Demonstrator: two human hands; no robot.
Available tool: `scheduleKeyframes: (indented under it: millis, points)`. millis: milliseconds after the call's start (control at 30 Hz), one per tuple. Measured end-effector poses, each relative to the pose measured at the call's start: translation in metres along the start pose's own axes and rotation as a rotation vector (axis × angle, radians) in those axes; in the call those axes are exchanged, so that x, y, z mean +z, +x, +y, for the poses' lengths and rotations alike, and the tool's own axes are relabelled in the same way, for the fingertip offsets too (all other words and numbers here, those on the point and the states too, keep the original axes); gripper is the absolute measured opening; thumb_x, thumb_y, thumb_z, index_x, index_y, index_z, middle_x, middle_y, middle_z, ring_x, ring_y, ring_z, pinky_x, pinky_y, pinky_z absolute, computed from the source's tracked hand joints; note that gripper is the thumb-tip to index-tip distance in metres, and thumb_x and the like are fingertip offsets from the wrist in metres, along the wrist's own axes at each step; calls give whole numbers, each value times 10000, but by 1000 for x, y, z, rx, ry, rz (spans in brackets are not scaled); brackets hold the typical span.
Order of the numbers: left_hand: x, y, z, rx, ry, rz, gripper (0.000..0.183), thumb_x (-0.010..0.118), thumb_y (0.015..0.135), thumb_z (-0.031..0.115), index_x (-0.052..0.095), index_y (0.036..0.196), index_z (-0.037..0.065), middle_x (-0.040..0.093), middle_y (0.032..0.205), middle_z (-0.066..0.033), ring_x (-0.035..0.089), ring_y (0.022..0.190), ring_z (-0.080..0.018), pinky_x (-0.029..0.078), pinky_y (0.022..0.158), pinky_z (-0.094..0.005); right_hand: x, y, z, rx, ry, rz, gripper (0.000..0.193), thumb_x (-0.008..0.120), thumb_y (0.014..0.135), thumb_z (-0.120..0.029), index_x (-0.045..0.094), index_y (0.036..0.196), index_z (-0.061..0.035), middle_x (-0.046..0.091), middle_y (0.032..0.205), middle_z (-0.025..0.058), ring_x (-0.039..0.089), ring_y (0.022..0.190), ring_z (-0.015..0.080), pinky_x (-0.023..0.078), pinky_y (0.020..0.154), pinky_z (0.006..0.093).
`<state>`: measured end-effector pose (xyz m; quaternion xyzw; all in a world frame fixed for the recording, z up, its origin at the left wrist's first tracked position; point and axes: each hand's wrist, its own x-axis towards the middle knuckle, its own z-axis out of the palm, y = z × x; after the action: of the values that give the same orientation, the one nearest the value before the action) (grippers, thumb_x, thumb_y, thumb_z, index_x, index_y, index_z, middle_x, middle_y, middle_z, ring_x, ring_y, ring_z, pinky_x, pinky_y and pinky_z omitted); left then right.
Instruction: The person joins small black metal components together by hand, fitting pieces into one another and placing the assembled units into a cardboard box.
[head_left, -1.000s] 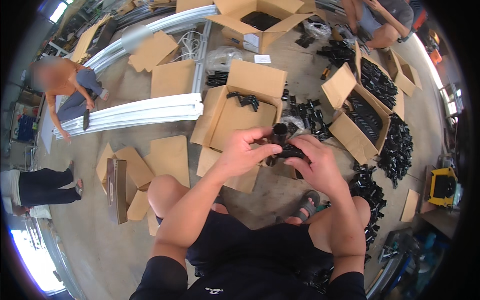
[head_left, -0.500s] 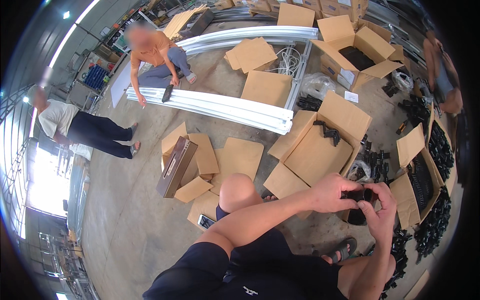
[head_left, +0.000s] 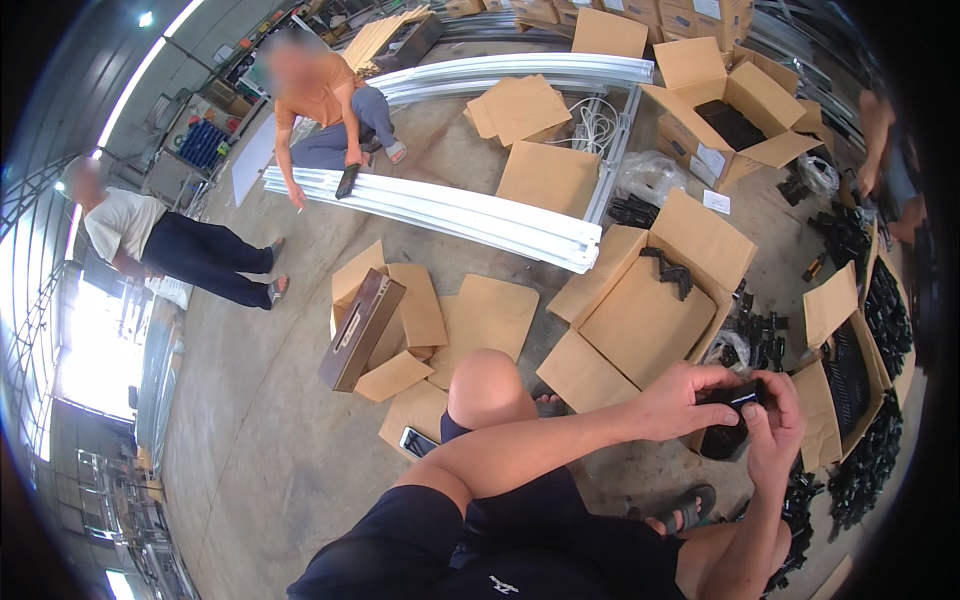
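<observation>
Fingers of the left hand (head_left: 675,402) grasp the left side of a black fitting (head_left: 745,396); fingers of the right hand (head_left: 772,438) grasp its right side. Fitting location: between both hands, near the open carton (head_left: 640,325).

Change: one second ago, an open tube mouth faced up between the hands; now the fingers cover most of the fitting and a glossy face shows. The grip is retained on both sides, so handling continues in the hands and the fitting is not set down. Whether it is one piece or two cannot be told. The surroundings shift in view because the head has turned left.

Surroundings, left to right: standing co-worker (head_left: 190,245); crouching co-worker (head_left: 322,125), one hand near the white rails (head_left: 440,213); long brown box (head_left: 362,332), tilted; phone (head_left: 418,441); the open carton, containing black angled parts (head_left: 670,272); second carton (head_left: 820,412), holding black ribbed parts (head_left: 850,385); piled black parts (head_left: 868,462), beside that carton
</observation>
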<state>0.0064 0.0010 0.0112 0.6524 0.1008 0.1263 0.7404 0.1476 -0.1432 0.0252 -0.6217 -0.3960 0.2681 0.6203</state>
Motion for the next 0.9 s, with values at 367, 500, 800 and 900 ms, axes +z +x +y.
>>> scheduleKeyframes:
  millis: [367, 500, 800, 900]
  points:
    - [5, -3, -8, 66, -5, 89, 352, 763, 887, 130, 639, 1190, -1, 723, 1023, -89, 658, 915, -117, 539, 831, -304, 2, -4, 6, 44, 34, 53, 366, 740, 891, -113, 618, 1184, 71, 568, 1093, 67, 554, 991, 138, 443, 897, 261]
    - [0, -1, -1, 112, 197, 50, 371, 759, 897, 154, 633, 1212, 3, 726, 986, -88, 654, 889, -106, 536, 800, -310, -4, -1, 3, 40, 23, 6, 368, 748, 889, -127, 624, 1173, 71, 572, 1095, 66, 556, 978, 133, 447, 885, 257]
    - [4, 1, -9, -5, -81, -6, 403, 727, 919, 98, 597, 1284, -13, 703, 1100, -71, 622, 993, -89, 527, 870, -291, 2, -4, 4, 72, 12, 53, 313, 729, 892, -99, 624, 1136, 66, 573, 1062, 56, 557, 963, 126, 451, 878, 252]
    - [4, 3, -12, -23, -134, -12, 411, 708, 934, 80, 575, 1308, -23, 681, 1163, -66, 613, 1038, -95, 522, 903, -283, 5, -4, 5, 82, 46, 95, 300, 722, 893, -82, 624, 1137, 63, 577, 1062, 53, 560, 970, 125, 451, 886, 254]
